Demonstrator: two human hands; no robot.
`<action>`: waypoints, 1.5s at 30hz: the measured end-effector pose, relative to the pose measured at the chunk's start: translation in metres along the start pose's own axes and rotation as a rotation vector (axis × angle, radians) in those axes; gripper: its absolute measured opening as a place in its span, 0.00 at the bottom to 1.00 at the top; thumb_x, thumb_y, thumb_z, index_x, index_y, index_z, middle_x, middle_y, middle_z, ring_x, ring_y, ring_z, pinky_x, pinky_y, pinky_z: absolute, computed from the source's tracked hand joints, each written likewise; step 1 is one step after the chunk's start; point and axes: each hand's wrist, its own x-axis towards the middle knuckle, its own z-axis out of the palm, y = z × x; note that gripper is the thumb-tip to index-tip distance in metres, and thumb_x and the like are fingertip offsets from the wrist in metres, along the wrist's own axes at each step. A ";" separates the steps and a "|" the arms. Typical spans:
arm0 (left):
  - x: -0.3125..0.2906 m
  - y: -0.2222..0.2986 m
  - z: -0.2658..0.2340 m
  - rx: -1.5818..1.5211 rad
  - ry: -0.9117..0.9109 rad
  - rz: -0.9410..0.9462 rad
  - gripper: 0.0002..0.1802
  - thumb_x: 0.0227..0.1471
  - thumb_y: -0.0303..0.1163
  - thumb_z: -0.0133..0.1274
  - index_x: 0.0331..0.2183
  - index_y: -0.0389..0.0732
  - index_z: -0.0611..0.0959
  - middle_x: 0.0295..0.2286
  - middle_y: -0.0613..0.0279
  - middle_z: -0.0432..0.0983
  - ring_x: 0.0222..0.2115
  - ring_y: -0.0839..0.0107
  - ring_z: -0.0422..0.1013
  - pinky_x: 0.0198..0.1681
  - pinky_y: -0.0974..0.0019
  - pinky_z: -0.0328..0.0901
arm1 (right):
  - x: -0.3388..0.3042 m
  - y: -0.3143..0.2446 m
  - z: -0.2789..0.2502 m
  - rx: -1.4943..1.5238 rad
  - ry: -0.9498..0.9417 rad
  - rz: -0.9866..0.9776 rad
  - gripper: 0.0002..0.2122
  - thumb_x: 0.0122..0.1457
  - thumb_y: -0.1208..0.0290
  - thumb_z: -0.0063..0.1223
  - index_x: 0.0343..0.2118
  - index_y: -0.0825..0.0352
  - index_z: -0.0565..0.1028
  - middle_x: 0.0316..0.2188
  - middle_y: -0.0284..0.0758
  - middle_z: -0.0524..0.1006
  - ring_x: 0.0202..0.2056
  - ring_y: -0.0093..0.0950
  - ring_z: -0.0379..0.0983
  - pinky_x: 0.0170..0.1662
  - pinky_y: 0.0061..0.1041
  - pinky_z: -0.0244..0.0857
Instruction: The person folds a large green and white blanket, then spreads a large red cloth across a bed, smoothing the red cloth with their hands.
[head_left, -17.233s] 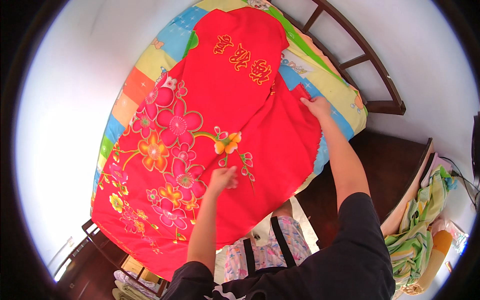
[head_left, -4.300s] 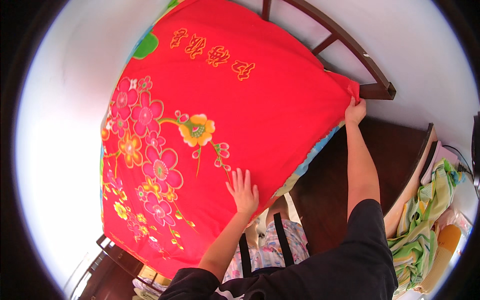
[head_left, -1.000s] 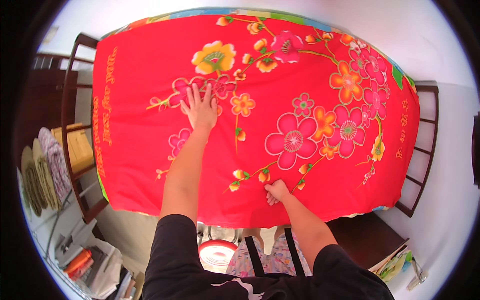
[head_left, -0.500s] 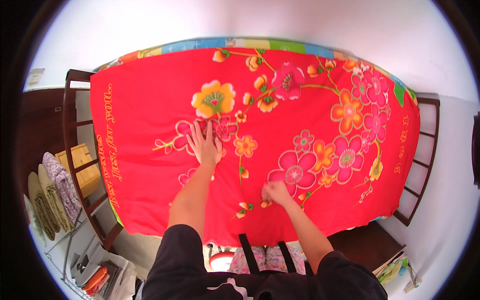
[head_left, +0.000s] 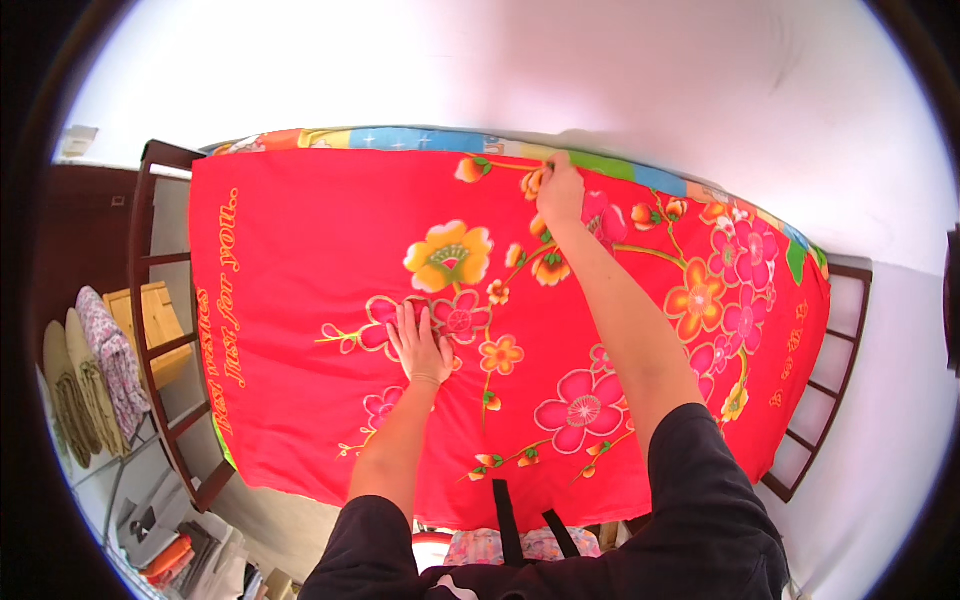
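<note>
A red bed sheet printed with large pink and orange flowers and orange lettering lies spread over a bed. My left hand rests on it left of the middle, fingers spread and palm down. Small creases run out around that hand. At the far edge, by the wall, my right hand is closed on the sheet's border, its fingertips partly hidden. Along that edge a strip of multicoloured bedding shows from beneath the sheet.
Dark bed-end frames stand at the left and right. A white wall borders the far side. At the left are a wooden box, folded cloths and a rack.
My right hand has moved from the near middle of the sheet out to its far edge. The left hand remains flat on the same printed flowers. The view has shifted slightly.
</note>
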 end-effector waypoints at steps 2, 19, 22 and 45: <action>0.000 0.003 0.003 -0.088 0.030 0.021 0.34 0.43 0.41 0.43 0.52 0.36 0.63 0.57 0.45 0.47 0.60 0.50 0.40 0.60 0.43 0.31 | 0.014 -0.003 0.009 0.110 0.130 -0.213 0.04 0.56 0.77 0.43 0.32 0.71 0.68 0.25 0.44 0.72 0.22 0.38 0.72 0.24 0.33 0.66; 0.000 0.006 0.003 -0.120 0.028 0.007 0.34 0.43 0.38 0.42 0.52 0.33 0.60 0.57 0.43 0.48 0.60 0.47 0.41 0.60 0.42 0.32 | 0.000 -0.079 0.107 -0.281 -0.303 -0.179 0.13 0.54 0.65 0.49 0.40 0.66 0.68 0.30 0.48 0.76 0.34 0.44 0.73 0.37 0.41 0.67; -0.002 0.002 0.003 -0.090 0.055 0.008 0.36 0.43 0.41 0.44 0.53 0.33 0.61 0.57 0.45 0.47 0.60 0.51 0.40 0.61 0.44 0.31 | -0.003 -0.106 0.127 -0.031 -0.151 -0.284 0.09 0.55 0.67 0.48 0.36 0.66 0.70 0.32 0.44 0.76 0.37 0.43 0.72 0.40 0.37 0.66; 0.005 -0.009 -0.005 -0.137 0.086 0.071 0.35 0.47 0.41 0.46 0.55 0.37 0.60 0.58 0.46 0.46 0.60 0.52 0.40 0.60 0.43 0.35 | -0.367 0.067 0.115 -0.471 0.273 -0.169 0.23 0.44 0.71 0.49 0.46 0.67 0.63 0.56 0.46 0.58 0.59 0.41 0.51 0.59 0.48 0.43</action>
